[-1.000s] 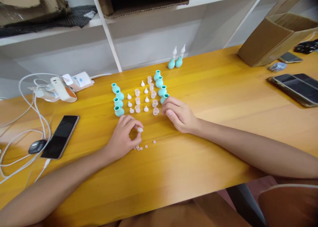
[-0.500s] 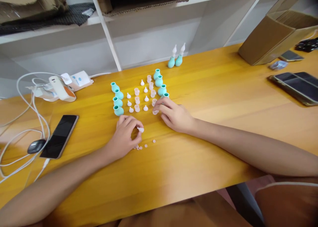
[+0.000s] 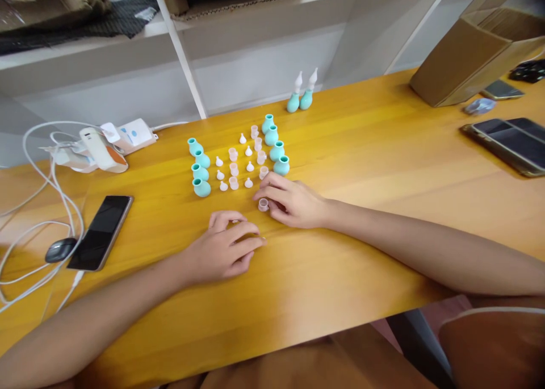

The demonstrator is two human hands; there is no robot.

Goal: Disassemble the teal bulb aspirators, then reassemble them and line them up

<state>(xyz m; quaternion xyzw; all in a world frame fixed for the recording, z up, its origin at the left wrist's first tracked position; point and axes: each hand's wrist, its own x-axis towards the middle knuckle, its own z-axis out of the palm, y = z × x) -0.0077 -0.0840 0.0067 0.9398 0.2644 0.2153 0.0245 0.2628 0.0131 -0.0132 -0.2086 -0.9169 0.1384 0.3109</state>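
My right hand [image 3: 293,203] pinches a small clear pink cup [image 3: 263,204] just above the yellow table [image 3: 361,167], in front of the rows of parts. My left hand [image 3: 225,248] lies low on the table with its fingers drawn together and pointing right; what is under them is hidden. Behind the hands stand a left column of teal bulbs [image 3: 198,167], a right column of teal bulbs [image 3: 275,145], and between them small white tips [image 3: 248,166] and several pink cups [image 3: 233,168]. Two assembled teal pieces with white tips [image 3: 300,96] stand further back.
A black phone [image 3: 100,233] and a dark mouse [image 3: 62,249] lie at the left, with a white power strip [image 3: 108,145] and looping white cables [image 3: 46,207]. At the right are a cardboard box [image 3: 472,57] and two dark phones [image 3: 508,142]. White shelving stands behind the table.
My right hand took a pink cup from the front of the rows and drew it toward me. My left hand moved down and right over the tiny pink pieces; its white tip no longer shows.
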